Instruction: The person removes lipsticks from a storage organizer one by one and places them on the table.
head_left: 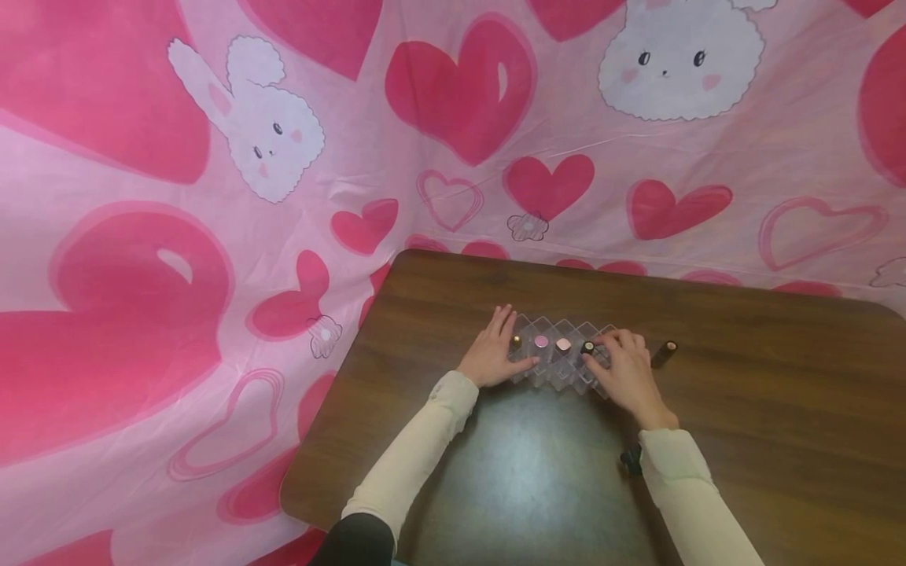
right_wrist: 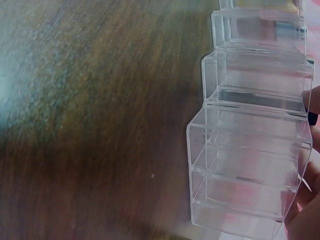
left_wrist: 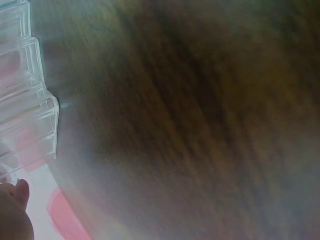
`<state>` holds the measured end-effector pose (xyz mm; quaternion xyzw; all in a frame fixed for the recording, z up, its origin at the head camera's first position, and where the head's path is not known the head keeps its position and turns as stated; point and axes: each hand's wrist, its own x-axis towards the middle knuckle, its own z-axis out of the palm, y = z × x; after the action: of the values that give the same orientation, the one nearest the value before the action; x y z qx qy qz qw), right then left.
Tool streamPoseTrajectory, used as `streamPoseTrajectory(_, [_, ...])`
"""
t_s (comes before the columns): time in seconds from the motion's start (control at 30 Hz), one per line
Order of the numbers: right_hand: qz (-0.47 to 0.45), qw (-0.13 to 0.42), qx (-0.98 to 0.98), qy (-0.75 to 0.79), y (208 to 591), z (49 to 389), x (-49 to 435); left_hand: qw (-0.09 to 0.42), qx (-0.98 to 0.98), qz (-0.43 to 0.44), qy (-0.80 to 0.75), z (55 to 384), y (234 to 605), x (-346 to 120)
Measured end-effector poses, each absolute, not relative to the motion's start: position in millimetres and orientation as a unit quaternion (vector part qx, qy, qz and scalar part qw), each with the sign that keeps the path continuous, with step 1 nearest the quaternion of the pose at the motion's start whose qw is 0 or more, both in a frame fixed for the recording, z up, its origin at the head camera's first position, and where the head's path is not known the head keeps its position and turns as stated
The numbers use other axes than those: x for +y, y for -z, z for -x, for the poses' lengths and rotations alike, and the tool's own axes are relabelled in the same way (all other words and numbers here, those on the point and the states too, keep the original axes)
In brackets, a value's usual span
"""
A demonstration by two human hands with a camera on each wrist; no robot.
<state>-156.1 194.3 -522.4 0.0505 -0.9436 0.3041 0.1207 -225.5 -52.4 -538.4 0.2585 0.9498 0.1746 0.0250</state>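
Note:
A clear plastic lipstick organizer (head_left: 552, 376) with diamond-shaped slots stands on the table between both hands. Several tubes stick up from its slots in a row: a gold-topped one (head_left: 517, 340), a lilac-topped one (head_left: 541, 341) and a pale pink one (head_left: 563, 344). At the row's right end my right hand (head_left: 630, 373) pinches a black lipstick (head_left: 588, 347) between thumb and fingers, its lower part within the organizer. My left hand (head_left: 491, 352) rests at the organizer's left end, fingers straight and thumb spread along the front. The right wrist view shows clear compartment walls (right_wrist: 250, 135) beside the fingers.
Right of the organizer, a dark tube (head_left: 665, 353) stands on the brown wooden table (head_left: 524, 472). A small black object (head_left: 630, 461) shows beside the right sleeve. Pink cloth (head_left: 368, 157) with hearts and rabbits hangs behind the table and along its left side.

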Motion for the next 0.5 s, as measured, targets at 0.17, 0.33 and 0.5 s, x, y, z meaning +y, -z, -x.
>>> streamPoseTrajectory(0.17, [-0.044,0.115,-0.944,-0.307,521.6,156.0,192.6,0.026,0.949,-0.260,-0.177,225.7,538.7,-52.9])
streamPoseTrajectory(0.33, [-0.042,0.119,-0.944,-0.304,521.6,156.2,191.4,0.026,0.948,-0.261,-0.178,225.6,539.1,-53.0])
streamPoseTrajectory(0.5, [-0.040,0.117,-0.944,-0.308,522.0,155.9,190.9,0.027,0.948,-0.260,-0.181,225.4,539.1,-52.9])
